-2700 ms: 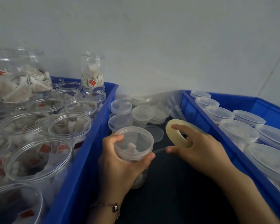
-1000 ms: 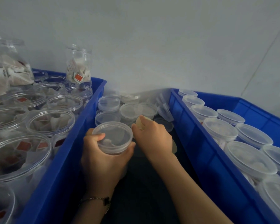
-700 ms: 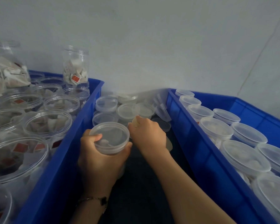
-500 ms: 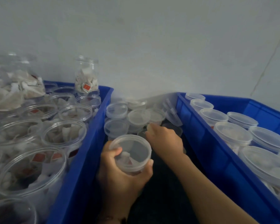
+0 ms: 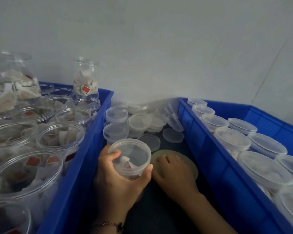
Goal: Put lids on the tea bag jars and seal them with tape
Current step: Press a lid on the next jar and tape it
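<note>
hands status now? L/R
Left hand: grips the lidded jar, fingers curled round it.
Right hand: rests on the tape roll; whether it grips it cannot be told.

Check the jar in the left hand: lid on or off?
On. A clear lid caps the jar gripped by the left hand; tea bags show through it. Tape seal: cannot tell.

Your lidded clear jar (image 5: pixel 131 162) of tea bags stands upright on the dark worktop (image 5: pixel 159 217); the yellowish tape roll (image 5: pixel 189 164) lies flat just beside it.
</note>
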Demonstrator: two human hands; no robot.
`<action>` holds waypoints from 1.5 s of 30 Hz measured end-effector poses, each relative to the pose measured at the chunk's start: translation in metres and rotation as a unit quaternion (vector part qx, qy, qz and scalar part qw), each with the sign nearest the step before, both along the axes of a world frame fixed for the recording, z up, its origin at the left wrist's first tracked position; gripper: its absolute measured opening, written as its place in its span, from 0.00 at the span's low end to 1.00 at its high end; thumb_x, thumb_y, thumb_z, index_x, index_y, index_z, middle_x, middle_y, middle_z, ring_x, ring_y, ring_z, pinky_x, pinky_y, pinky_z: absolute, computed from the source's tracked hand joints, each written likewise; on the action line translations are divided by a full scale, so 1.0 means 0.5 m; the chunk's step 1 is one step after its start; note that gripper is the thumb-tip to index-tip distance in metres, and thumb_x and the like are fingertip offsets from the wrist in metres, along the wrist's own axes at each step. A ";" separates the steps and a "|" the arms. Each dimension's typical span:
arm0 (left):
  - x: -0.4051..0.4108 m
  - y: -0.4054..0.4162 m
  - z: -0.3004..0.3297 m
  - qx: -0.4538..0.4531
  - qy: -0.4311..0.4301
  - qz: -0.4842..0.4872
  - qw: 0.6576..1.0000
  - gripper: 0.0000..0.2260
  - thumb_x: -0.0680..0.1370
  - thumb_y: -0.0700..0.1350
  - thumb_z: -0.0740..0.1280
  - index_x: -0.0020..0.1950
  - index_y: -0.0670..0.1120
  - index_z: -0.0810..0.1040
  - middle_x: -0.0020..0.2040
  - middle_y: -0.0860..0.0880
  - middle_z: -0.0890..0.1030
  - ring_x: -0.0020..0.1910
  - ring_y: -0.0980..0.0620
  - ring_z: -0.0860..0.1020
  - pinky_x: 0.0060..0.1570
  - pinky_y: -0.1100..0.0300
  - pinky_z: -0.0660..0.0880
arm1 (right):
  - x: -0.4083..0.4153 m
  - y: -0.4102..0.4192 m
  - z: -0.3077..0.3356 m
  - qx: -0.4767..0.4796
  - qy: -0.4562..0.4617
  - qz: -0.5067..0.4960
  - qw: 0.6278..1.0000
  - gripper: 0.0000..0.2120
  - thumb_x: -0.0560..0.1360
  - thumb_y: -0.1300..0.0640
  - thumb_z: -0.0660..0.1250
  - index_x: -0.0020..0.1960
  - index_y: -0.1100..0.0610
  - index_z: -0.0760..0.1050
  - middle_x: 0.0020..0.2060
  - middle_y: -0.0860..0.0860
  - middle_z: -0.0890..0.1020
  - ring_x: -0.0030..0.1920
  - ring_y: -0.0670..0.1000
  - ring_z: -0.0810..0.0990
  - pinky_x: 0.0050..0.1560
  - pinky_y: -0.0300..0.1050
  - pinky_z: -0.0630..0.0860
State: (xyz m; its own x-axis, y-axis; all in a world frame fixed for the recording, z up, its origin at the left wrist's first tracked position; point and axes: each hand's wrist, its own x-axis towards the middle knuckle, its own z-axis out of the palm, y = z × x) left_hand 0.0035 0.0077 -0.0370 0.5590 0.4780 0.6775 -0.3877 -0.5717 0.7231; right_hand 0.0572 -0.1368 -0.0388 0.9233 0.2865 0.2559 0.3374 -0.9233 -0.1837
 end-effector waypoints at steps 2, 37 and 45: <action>0.001 -0.002 -0.002 0.000 -0.005 0.000 1.000 0.34 0.58 0.64 0.70 0.57 0.48 0.65 0.62 0.43 0.75 0.54 0.51 0.75 0.49 0.57 0.74 | -0.006 -0.005 -0.011 -0.006 -0.004 0.010 1.000 0.24 0.75 0.34 0.53 0.62 0.48 0.70 0.60 0.46 0.76 0.60 0.45 0.72 0.62 0.41 0.65; -0.006 -0.005 -0.014 -0.038 0.031 -0.016 0.999 0.39 0.60 0.73 0.68 0.63 0.54 0.63 0.58 0.53 0.73 0.51 0.53 0.77 0.44 0.59 0.77 | -0.149 0.108 0.076 0.580 0.127 0.009 0.804 0.12 0.78 0.50 0.58 0.53 0.38 0.78 0.54 0.39 0.76 0.52 0.32 0.75 0.47 0.26 0.72; -0.011 -0.017 0.074 -0.030 0.051 -0.046 0.997 0.26 0.73 0.57 0.64 0.65 0.44 0.70 0.63 0.49 0.75 0.63 0.44 0.73 0.61 0.47 0.71 | -0.149 0.097 0.160 0.459 0.145 0.008 0.876 0.48 0.56 0.33 0.69 0.73 0.44 0.59 0.62 0.43 0.73 0.57 0.41 0.75 0.55 0.41 0.76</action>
State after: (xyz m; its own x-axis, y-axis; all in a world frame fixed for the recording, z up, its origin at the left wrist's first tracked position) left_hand -0.0018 -0.0007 0.0002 0.6673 0.4596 0.5860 -0.3587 -0.4913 0.7937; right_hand -0.0171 -0.0882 0.0414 0.9853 0.0958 0.1416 0.1659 -0.3363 -0.9270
